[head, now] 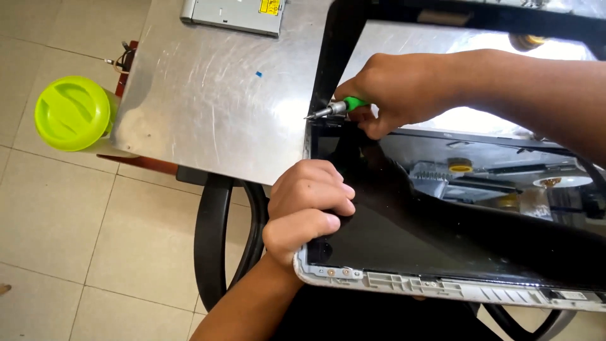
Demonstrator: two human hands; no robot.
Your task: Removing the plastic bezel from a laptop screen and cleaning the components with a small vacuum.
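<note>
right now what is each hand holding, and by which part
The right hand holds a green-handled screwdriver by its handle, tip at the hinge corner. The left hand grips the black opened laptop base at its left edge.

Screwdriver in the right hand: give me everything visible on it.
The screwdriver is small, with a bright green handle and a short silvery metal shaft narrowing to a fine tip. It lies nearly level, tip pointing left and slightly down, at the hinge corner of the opened laptop, by the black screen bezel. The right hand wraps the handle, hiding most of it; only a short green stretch and the shaft show. Whether the tip sits in a screw cannot be told.
</note>
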